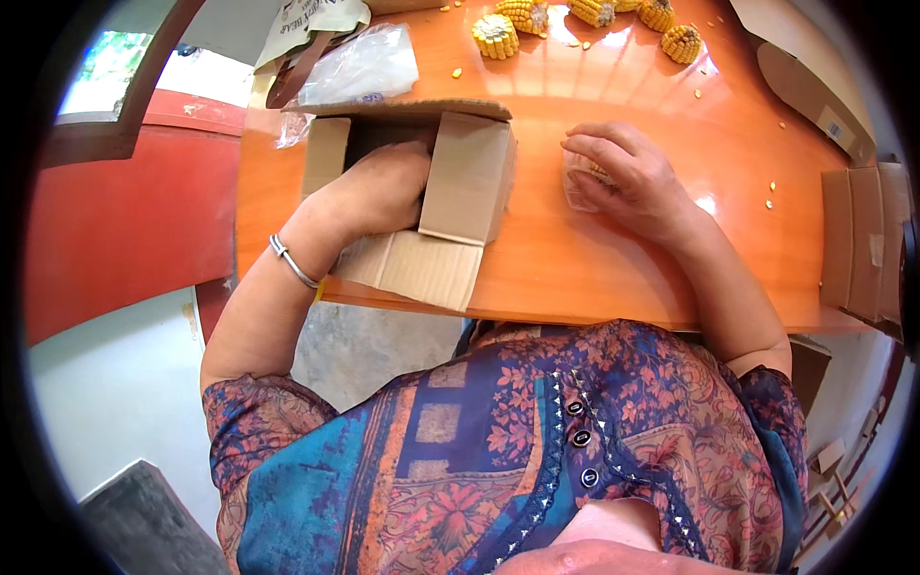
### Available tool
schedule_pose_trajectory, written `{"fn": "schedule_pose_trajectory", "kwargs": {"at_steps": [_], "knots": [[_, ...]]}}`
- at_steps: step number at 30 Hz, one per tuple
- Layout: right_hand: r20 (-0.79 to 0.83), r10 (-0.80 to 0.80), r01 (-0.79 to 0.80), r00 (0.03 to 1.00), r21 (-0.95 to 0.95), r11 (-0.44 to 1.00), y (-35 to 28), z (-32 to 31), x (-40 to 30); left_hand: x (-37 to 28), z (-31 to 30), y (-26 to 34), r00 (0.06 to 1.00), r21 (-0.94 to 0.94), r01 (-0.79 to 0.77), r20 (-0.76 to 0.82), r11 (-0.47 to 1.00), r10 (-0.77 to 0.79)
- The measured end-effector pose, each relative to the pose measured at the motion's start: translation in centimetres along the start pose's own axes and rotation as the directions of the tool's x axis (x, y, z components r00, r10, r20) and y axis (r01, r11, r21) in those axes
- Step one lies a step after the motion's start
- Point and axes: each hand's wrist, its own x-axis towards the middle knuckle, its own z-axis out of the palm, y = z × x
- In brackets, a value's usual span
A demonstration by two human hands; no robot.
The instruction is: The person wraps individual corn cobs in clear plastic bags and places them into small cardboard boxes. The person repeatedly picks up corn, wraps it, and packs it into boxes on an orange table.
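Observation:
My left hand [392, 176] reaches into an open cardboard box [467, 180], its fingers hidden inside, so what they hold cannot be seen. The box's flaps are spread, and the front flap [413, 269] hangs toward me. To the right of the box, my right hand [632, 176] rests on the table with its fingers curled over a clear plastic wrapping [575, 190]. A little yellow corn shows through between the fingers; most of that piece is covered by the hand.
Several cut corn cob pieces [496, 37] lie at the table's far side, with loose kernels [769, 204] scattered about. Clear plastic bags [366, 65] and a printed bag [309, 29] are behind the box. More cardboard [855, 244] stands at the right edge of the orange table [546, 280].

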Motion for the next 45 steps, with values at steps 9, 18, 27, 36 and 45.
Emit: {"fn": "schedule_pose_trajectory", "kwargs": {"at_steps": [9,18,27,36,45], "knots": [[0.400,-0.017,-0.008,0.916,0.061,0.998,-6.2,0.1,2.8,1.6,1.2,2.1,0.991,-0.379,0.048,-0.101,0.924,-0.093],[0.121,-0.013,0.004,0.993,0.076,0.997,-5.1,1.7,1.9,0.5,-0.1,2.3,0.957,-0.490,0.177,-0.117,0.854,-0.265],[0.420,0.004,0.129,0.907,-0.286,0.949,-9.5,-0.4,7.1,0.3,1.6,4.5,0.928,-0.466,0.039,-0.311,0.884,-0.205],[0.234,-0.062,0.085,0.970,-0.092,0.992,-7.4,-2.5,6.4,-2.0,0.3,2.2,0.851,-0.198,0.212,-0.445,0.957,-0.281],[0.158,0.006,-0.005,0.987,-0.006,1.000,-5.7,-1.8,4.7,-3.7,-0.2,-0.9,0.824,-0.874,-0.076,-0.326,0.480,-0.463]]}}
